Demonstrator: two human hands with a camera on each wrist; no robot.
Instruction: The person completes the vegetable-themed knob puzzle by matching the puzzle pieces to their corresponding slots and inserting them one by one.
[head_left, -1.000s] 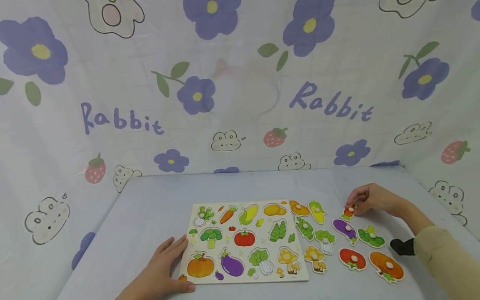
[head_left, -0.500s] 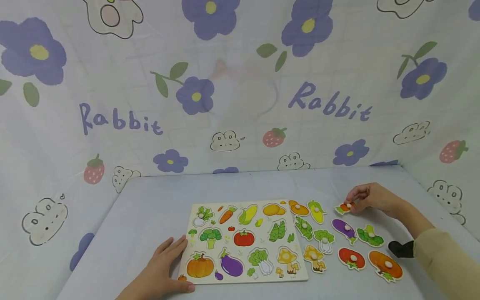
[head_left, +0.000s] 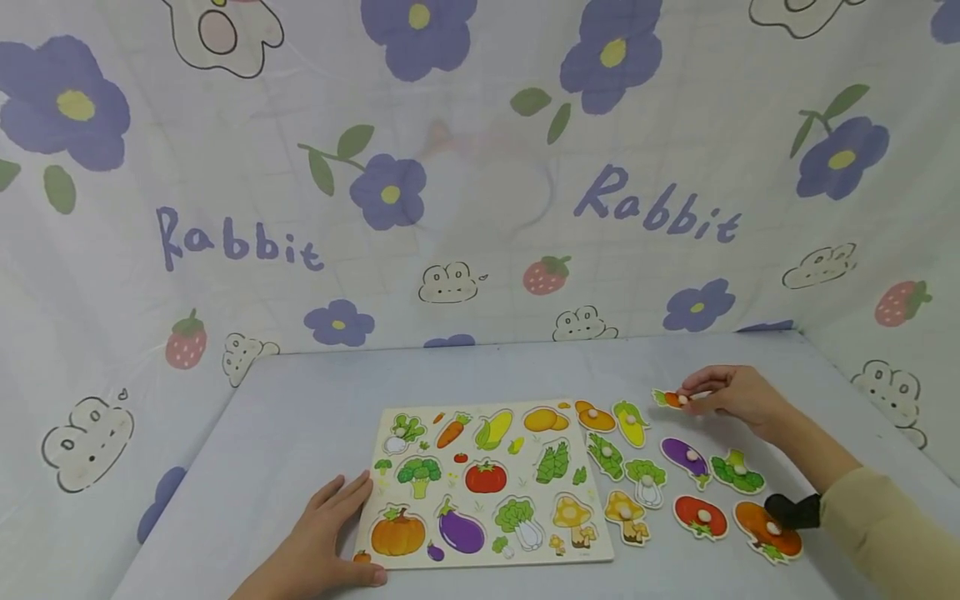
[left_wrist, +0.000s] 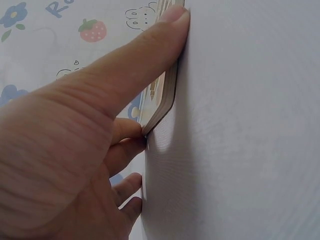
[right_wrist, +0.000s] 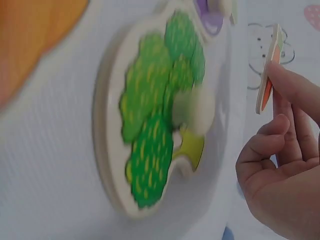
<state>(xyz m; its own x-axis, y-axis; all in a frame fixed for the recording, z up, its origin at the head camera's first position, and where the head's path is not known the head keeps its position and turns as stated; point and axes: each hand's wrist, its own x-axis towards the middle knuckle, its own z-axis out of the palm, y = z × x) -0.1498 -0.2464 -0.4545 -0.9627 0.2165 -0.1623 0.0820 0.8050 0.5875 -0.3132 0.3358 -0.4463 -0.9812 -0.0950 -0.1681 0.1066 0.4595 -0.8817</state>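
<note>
A carrot puzzle piece [head_left: 667,399], orange with a green top, is pinched between the thumb and fingers of my right hand [head_left: 738,402]. It is held above the table at the right; the right wrist view shows this carrot piece [right_wrist: 276,47] nearly edge-on. My left hand [head_left: 315,533] rests at the near left corner of the vegetable puzzle board [head_left: 491,504]. Its fingers lie along the left edge and its thumb [left_wrist: 150,47] touches the front edge. A printed carrot [head_left: 453,431] shows in the board's back row.
Several knobbed pieces lie right of the board: potato [head_left: 596,416], corn [head_left: 630,423], eggplant [head_left: 685,459], broccoli [head_left: 731,479], tomato [head_left: 693,510], cabbage [head_left: 643,475] and mushroom [head_left: 622,508]. A black wrist attachment [head_left: 795,511] overlaps the pumpkin piece [head_left: 750,518]. A patterned curtain [head_left: 487,317] stands behind the table.
My right hand has carried the carrot piece left and slightly away from me, and the piece has turned so its green top points left. The left hand stays on the board.
</note>
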